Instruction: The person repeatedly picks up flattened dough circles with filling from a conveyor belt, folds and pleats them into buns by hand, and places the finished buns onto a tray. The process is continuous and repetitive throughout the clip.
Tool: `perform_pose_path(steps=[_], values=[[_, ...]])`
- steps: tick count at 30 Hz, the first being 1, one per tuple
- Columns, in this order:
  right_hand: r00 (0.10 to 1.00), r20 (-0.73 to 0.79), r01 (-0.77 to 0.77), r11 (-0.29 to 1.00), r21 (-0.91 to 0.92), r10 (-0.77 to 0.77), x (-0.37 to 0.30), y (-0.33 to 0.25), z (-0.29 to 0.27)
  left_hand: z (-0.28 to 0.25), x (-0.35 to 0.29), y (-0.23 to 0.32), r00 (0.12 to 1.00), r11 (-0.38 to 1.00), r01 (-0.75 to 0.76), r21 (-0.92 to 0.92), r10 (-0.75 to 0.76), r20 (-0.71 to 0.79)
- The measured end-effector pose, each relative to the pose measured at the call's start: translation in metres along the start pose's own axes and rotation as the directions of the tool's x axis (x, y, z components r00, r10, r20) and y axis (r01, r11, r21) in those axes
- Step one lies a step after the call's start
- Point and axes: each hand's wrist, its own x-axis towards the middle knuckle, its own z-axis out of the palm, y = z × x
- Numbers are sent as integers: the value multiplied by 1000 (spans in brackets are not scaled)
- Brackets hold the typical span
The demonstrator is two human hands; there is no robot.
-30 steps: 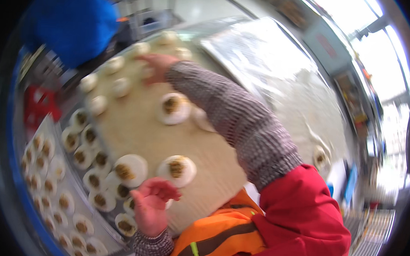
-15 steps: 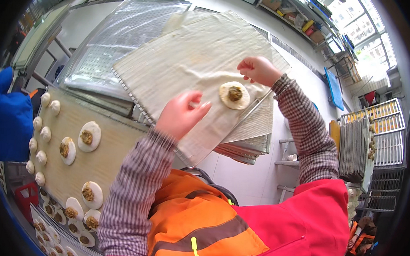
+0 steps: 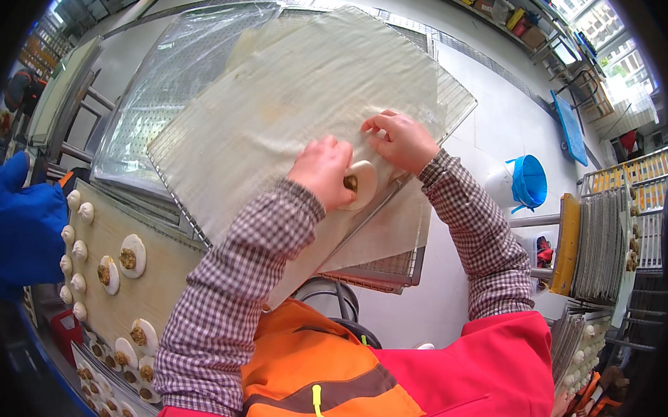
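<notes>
A round of dough [image 3: 365,181] with brown-green filling lies on a pale cloth [image 3: 279,109] spread over a wire rack. My left hand [image 3: 324,169] is curled over its left side, thumb by the filling, and hides part of it. The fingers look closed on the dough's edge. Just beyond and to the right, my right hand [image 3: 400,140] hovers low at the cloth, its fingers bent together in a pinch; whatever may be between the tips is too small to make out.
On the left, a board [image 3: 175,265] bears pleated buns [image 3: 80,251] and several filled dough rounds [image 3: 132,256]. Beyond it lies a perforated tray [image 3: 151,118] under clear plastic. A blue-lined bucket [image 3: 527,181] stands on the floor at right, near stacked trays [image 3: 599,246]. A blue glove [image 3: 20,232] shows far left.
My left hand has moved right and onto the filled dough round, covering part of it. My right hand has come down and left, nearer the round. The view has shifted slightly.
</notes>
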Motion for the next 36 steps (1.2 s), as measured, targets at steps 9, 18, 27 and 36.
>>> perform_pose_path(steps=[9, 18, 27, 36], values=[[909, -125, 363, 902, -232, -398, 3, 20, -3, -7, -27, -22, 953, 302, 294, -907, -167, 253], [888, 45, 445, 828, -341, -458, 42, 55, -27, -9, -143, -64, 946, -535, -111, -837, -314, 75], [896, -72, 430, 896, -113, -438, 28, -91, 8, -14, -290, -54, 735, -479, -351, -805, -674, 81], [774, 386, 165, 749, 642, -502, -59, -306, 123, 15, -393, -47, 569, -182, -321, -929, -822, -35]])
